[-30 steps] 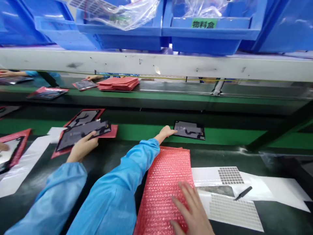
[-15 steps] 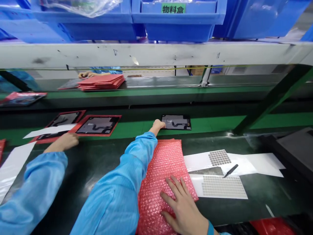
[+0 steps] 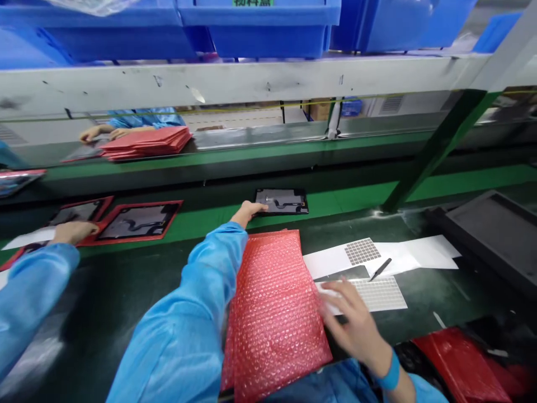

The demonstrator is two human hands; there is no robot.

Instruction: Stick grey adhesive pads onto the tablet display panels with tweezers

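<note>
My left hand (image 3: 247,212) is stretched forward, its fingers closed at the left edge of a flat display panel (image 3: 282,201). The panel is grey with a black border and a dark flex cable, and lies on the green strip. Red bubble-wrap bags (image 3: 279,302) lie stacked in front of me. My right hand (image 3: 356,322), slightly blurred, is raised at the right edge of the top bag with fingers apart and holds nothing. Under and beyond it are white sheets with grids of small squares (image 3: 384,294), and dark tweezers (image 3: 381,269) lie across them.
At left a co-worker's hand (image 3: 75,230) touches a red bag with a panel on it (image 3: 140,221). Across the line another person's hands rest near stacked red bags (image 3: 146,141). Blue bins (image 3: 260,39) stand on the shelf. A green post (image 3: 436,148) and black tray (image 3: 499,240) are right.
My right hand has lifted off the bubble-wrap bag and moved right. My left hand stays at the panel's edge. The view has swung right; the co-worker's hand has reached the red bag.
</note>
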